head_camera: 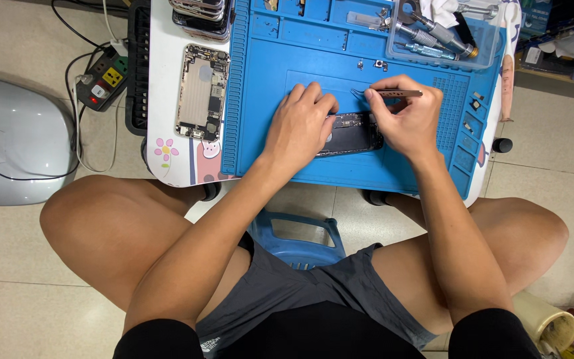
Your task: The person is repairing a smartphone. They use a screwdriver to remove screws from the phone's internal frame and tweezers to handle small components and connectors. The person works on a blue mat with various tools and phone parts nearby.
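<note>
Pinching thin metal tweezers [388,94] in the right hand [406,119], left hand [300,123] fingers curled, pressing the dark opened phone [352,135] onto the ribbed blue rubber mat [267,100].

Blue mat [280,60]; dark phone [350,135]; silver tweezers [393,94]; white flowered table [167,153].

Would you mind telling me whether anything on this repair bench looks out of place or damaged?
Nothing looks spilled or broken. The left hand steadies an opened phone on the blue mat; the right hand holds tweezers. A bare phone housing lies off the mat, near the table's left edge.
</note>
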